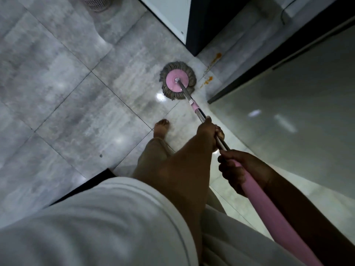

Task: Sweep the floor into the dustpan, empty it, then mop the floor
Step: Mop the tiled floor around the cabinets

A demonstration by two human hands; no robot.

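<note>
Grey tiled floor (63,89), orange stains (209,78) beside mop (177,80), dark doorframe (199,35)

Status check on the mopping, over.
Left hand and right hand grip mop handle. Mop head flat on floor. Orange stains beside it.

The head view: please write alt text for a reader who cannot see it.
A person grips a pink mop handle with both hands, left hand lower, right hand higher, pressing the round mop head onto a grey tiled floor. Orange stains lie just right of the mop head. One bare foot stands behind it.
</note>
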